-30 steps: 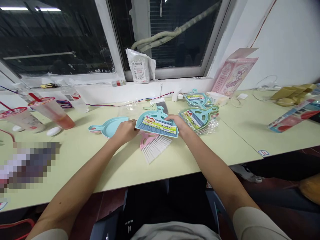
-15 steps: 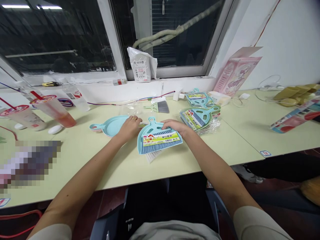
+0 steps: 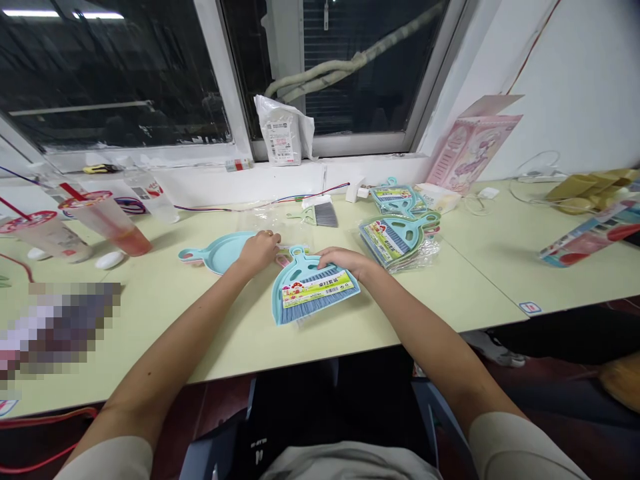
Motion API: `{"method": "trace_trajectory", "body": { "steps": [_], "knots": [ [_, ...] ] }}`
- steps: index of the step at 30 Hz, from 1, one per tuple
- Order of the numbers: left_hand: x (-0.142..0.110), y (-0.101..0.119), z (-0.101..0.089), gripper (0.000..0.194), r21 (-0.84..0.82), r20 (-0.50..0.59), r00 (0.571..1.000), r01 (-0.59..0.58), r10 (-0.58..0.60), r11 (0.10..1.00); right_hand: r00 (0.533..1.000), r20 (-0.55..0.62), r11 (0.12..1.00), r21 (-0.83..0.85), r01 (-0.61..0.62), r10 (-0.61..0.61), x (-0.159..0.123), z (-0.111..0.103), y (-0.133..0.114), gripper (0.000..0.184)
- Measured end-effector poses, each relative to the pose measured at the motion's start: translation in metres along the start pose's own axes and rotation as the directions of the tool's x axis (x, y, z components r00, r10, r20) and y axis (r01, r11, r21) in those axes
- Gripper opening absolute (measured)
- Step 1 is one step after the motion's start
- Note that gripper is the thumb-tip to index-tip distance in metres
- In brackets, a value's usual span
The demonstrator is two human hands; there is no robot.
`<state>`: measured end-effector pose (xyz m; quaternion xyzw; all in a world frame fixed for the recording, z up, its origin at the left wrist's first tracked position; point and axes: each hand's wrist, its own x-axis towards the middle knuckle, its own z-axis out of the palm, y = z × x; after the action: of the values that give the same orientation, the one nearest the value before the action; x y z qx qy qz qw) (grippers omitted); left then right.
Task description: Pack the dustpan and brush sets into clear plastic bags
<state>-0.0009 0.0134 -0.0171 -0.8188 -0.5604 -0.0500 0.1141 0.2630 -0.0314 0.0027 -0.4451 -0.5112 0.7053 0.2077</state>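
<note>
Holds a blue dustpan-and-brush set (image 3: 311, 301) with a printed label (image 3: 320, 287) by its upper right side in the right hand (image 3: 345, 262), over the pale table (image 3: 235, 347). Has the left hand (image 3: 259, 252) at the right side of a loose blue dustpan (image 3: 227, 253), perhaps touching it, though hard to tell. Shows a green-handled grey brush (image 3: 326, 215) and wrapped sets (image 3: 393, 240) beyond.

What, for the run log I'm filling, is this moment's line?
right hand: holding dustpan with brush | left hand: at other dustpan, grip unclear | table: wrapped dustpan sets at right
</note>
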Motion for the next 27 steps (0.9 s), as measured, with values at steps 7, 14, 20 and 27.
{"method": "trace_trajectory", "body": {
  "steps": [7, 14, 20, 27],
  "knots": [
    [-0.008, 0.015, -0.006, 0.023, 0.097, -0.116, 0.987, -0.099, 0.110, 0.990, 0.995, 0.082, 0.989, 0.141, 0.048, -0.060, -0.006, 0.006, -0.005, 0.032],
    [-0.017, 0.021, -0.007, 0.022, 0.088, -0.179, 0.979, -0.083, 0.098, 0.993, 0.998, 0.031, 0.998, 0.031, 0.062, -0.063, -0.010, 0.004, -0.005, 0.021],
    [-0.021, 0.021, -0.007, 0.025, 0.097, -0.247, 0.962, -0.093, 0.114, 0.991, 1.000, 0.009, 0.996, -0.092, -0.010, 0.011, -0.001, 0.005, 0.002, 0.010],
    [-0.026, 0.029, -0.018, 0.017, 0.114, -0.293, 0.908, -0.277, 0.299, 0.954, 0.999, -0.042, 0.998, -0.060, 0.026, -0.029, -0.008, 0.007, -0.002, 0.012]
  ]
}}
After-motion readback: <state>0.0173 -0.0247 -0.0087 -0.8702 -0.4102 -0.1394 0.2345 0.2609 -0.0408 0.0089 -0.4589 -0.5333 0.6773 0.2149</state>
